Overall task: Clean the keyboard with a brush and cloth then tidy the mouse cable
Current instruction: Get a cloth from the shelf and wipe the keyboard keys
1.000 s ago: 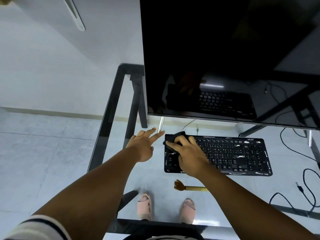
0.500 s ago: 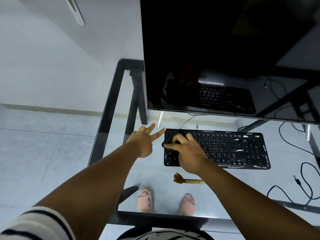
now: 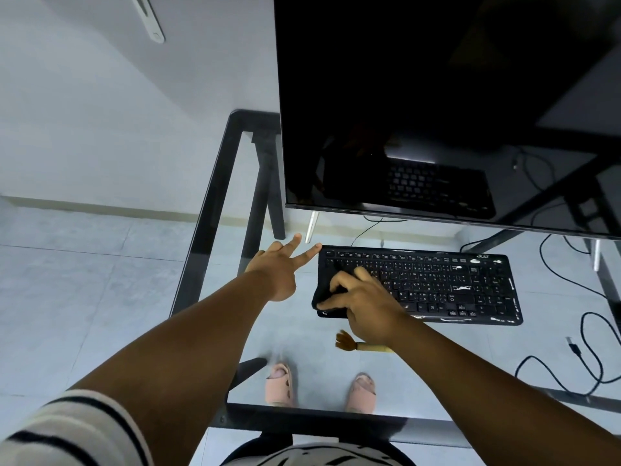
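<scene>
The brush (image 3: 361, 344) lies nearest me on the glass desk (image 3: 215, 210), just beside my right wrist, so a careless pull back could sweep it off the edge. My right hand (image 3: 364, 306) pinches the dark cloth (image 3: 324, 290) and presses it on the left end of the keyboard (image 3: 447, 284); pushing hard might slide the board. My left hand (image 3: 280, 269) has fingers spread, one fingertip at the keyboard's far left corner, steadying it
</scene>
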Demonstrator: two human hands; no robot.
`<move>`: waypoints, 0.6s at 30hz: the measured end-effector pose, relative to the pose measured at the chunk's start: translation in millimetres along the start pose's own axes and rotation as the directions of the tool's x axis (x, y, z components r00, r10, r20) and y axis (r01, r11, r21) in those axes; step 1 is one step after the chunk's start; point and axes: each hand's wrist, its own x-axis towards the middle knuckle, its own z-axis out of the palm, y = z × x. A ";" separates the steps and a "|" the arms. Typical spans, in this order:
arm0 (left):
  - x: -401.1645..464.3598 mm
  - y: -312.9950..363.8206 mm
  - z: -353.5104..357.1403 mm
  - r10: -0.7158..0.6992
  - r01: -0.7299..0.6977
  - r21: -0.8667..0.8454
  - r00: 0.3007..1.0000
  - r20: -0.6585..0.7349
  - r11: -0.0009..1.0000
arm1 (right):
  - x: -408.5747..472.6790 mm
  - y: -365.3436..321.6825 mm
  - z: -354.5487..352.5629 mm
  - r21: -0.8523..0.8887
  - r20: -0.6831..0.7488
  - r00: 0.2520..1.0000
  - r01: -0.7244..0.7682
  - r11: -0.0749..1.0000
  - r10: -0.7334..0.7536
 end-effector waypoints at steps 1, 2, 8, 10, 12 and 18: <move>-0.2 0.5 0.3 -0.001 0.001 0.003 1.000 0.001 1.000 | -2.0 2.6 -1.0 0.012 0.025 1.000 0.010 1.000 -0.010; -0.4 1.3 0.6 -0.003 0.003 0.004 1.000 0.000 1.000 | -3.3 6.0 -2.3 0.029 0.032 0.999 0.014 0.999 -0.015; -1.6 1.9 4.3 -0.004 0.005 0.021 1.000 -0.023 1.000 | 3.2 3.7 -0.1 0.051 -0.091 0.994 -0.060 0.997 0.064; -1.8 2.3 5.3 -0.002 0.003 0.026 1.000 -0.027 1.000 | 3.5 -3.1 2.0 0.028 -0.056 0.998 -0.020 0.999 0.022; -2.1 2.0 4.5 -0.002 0.003 0.025 1.000 -0.021 1.000 | 1.8 -2.5 1.3 0.002 0.014 1.000 0.024 1.000 -0.024; -4.8 -1.6 10.2 0.018 -0.017 0.013 0.999 -0.037 1.000 | -8.6 14.4 -5.2 -0.049 0.057 0.998 0.003 0.999 0.000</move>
